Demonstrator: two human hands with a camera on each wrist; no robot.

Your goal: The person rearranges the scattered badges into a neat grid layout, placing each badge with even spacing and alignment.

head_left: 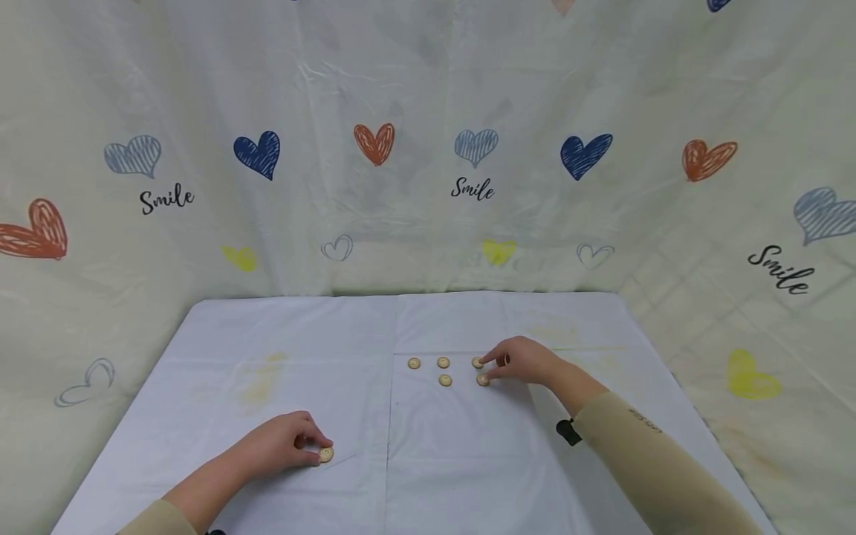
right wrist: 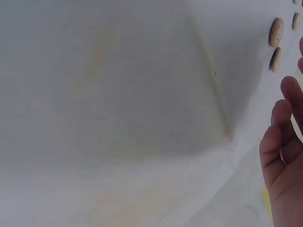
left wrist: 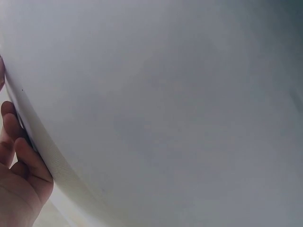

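Item one, low in the frame and left of centre: the left hand (head_left: 277,444) is lying knuckles-up on the white tablecloth (head_left: 200,386), fingers curled, fingertips pinching a single round tan button (head_left: 325,454) that is resting flat on the cloth at the hand's right edge. In the left wrist view only the curled fingers (left wrist: 21,161) are showing at the lower left corner, with pale cloth filling the rest – the button is not visible there. Item two, just right of centre and farther up: the right hand (head_left: 521,362) is reaching in from the lower right in a beige sleeve (head_left: 642,453), its fingers bent, fingertips touching two buttons – an upper button (head_left: 477,362) and a lower button (head_left: 483,380); whether it is actually gripping either one cannot be told. Item three, immediately left of that hand: three loose buttons are lying apart on the cloth, a far-left button (head_left: 414,363), a middle button (head_left: 443,362) and one below it (head_left: 445,380). The right wrist view is showing relaxed fingers (right wrist: 279,151) at the right edge and a couple of buttons edge-on at the upper right. Item four, across the top of the frame: a cream backdrop (head_left: 428,111) printed with hearts and the word "Smile" is hanging behind the table.
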